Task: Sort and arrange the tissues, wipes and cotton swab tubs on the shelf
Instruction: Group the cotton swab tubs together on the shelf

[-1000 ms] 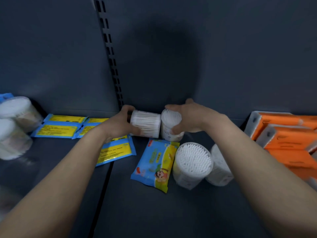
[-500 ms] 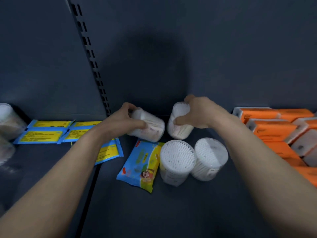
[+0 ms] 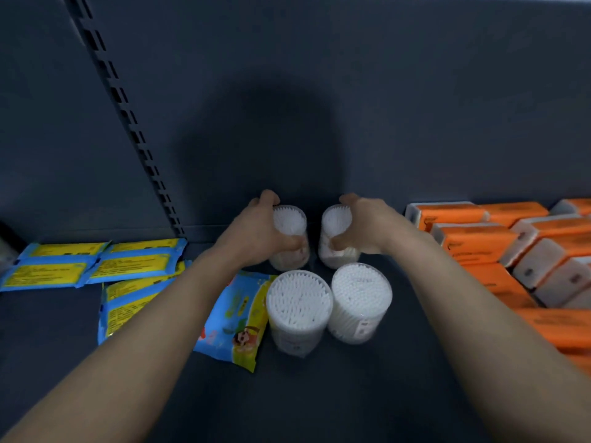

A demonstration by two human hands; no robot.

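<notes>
Forearms (image 3: 144,346) reach in from the near edge over the dark grey metal shelf floor (image 3: 319,404). Nearest among the goods, two clear round plastic tubs packed with white cotton swabs stand upright and touching side by side: the near-left tub (image 3: 299,311) and the near-right tub (image 3: 361,298). Against the near-left tub's left side lies a blue and yellow soft wipes pack with a cartoon figure (image 3: 235,321), flat on the shelf and partly hidden by the left arm. Further left, a blue-edged yellow flat packet (image 3: 124,302) lies askew, and beyond it two more packets of the same kind (image 3: 137,259) lie side by side toward the back. Along the right side, orange plastic-wrapped tissue bricks with white ends (image 3: 479,244) are piled in loose rows, some tilted. Just beyond the near pair, the left hand (image 3: 256,235) curls fingers and thumb around a third clear swab tub (image 3: 289,223), grasping it from the left, while the right hand (image 3: 367,228) grasps a fourth such tub (image 3: 334,223) from the right. Both held tubs are upright with a narrow gap between them, close to the dark grey back panel (image 3: 399,123); whether their bases touch the shelf cannot be told. A slotted metal upright (image 3: 128,123) runs up the panel at far left.
</notes>
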